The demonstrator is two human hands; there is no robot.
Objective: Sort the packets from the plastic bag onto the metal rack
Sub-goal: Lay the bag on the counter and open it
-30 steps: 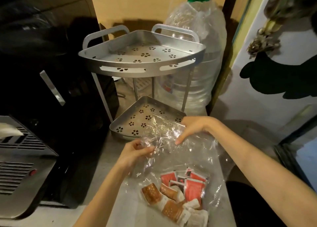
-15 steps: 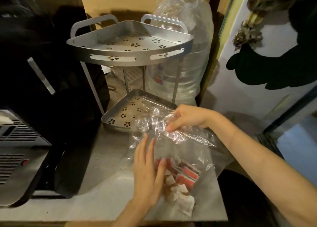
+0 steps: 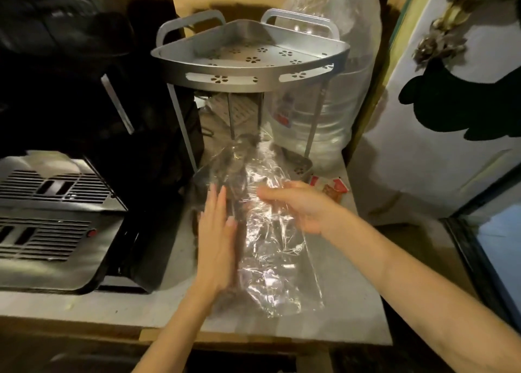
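A large clear water bottle [image 3: 335, 96], wrapped in thin plastic, stands at the back of the grey countertop [image 3: 344, 277]. Just in front of it stands the two-tier metal rack [image 3: 248, 62], a corner shelf with flower-shaped holes; its lower tier is mostly hidden behind the plastic bag [image 3: 270, 248]. To the left sits a black and silver appliance [image 3: 53, 220] with slotted vents. The clear bag hangs crumpled and upright over the counter. The right hand [image 3: 296, 206] grips its upper part, fingers curled round the film. The left hand [image 3: 217, 237] lies flat against the bag's left side, fingers straight and close together. A few red and white packets [image 3: 331, 188] lie on the counter just right of the rack's lower tier, partly hidden behind the right hand.
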